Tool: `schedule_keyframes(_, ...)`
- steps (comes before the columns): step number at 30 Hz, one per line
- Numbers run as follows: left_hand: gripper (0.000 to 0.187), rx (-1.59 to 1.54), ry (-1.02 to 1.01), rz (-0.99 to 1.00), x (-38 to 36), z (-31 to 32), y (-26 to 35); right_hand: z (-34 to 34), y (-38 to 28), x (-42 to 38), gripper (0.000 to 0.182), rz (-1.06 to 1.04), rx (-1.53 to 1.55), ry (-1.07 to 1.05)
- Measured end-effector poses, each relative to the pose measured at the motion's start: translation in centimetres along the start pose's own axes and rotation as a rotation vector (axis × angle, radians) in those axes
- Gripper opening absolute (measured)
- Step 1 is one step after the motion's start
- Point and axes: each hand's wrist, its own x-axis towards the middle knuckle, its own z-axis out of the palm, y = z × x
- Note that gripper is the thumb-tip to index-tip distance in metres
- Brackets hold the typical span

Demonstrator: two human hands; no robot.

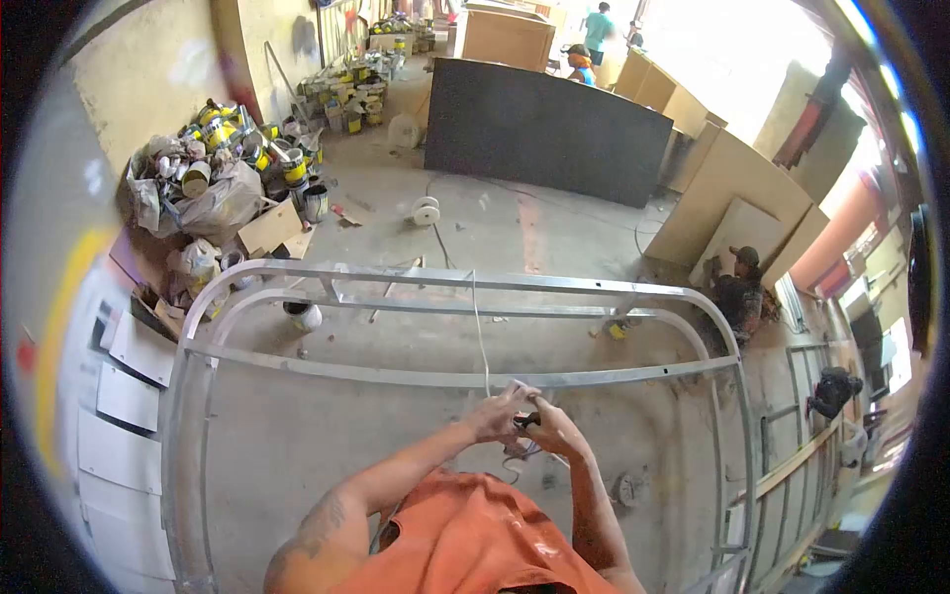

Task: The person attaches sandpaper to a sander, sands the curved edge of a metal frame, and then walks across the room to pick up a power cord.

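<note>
Just below the frame's centre, the left hand [492, 416] and right hand [554, 431] meet, both curled tight around a small dark tool [529, 421] and a thin white cord [480, 337]. The cord runs straight up from the hands, crossing the metal frame [435, 377]. Both forearms reach forward, elbows bent; cans [228, 134] are piled at upper left.

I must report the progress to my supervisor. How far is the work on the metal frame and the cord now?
Done: the metal frame stands assembled, its bars joined. In hand: the left hand and right hand meet over a small dark object, too small to identify, with a thin white cord running up across the bars. Left: cannot tell; the cord is loose and nothing shows as fixed to the frame.
</note>
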Motion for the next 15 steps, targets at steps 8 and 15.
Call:
schedule_keyframes(8,0.081,-0.122,-0.202,-0.01,0.8,-1.8,-2.3,2.2,0.7,-0.4,0.077,0.11,0.513,0.043)
schedule_keyframes(15,0.024,-0.006,-0.365,-0.022,3.8,-3.0,-6.6,-1.3,1.2,1.0,0.037,0.233,0.134,-0.049)
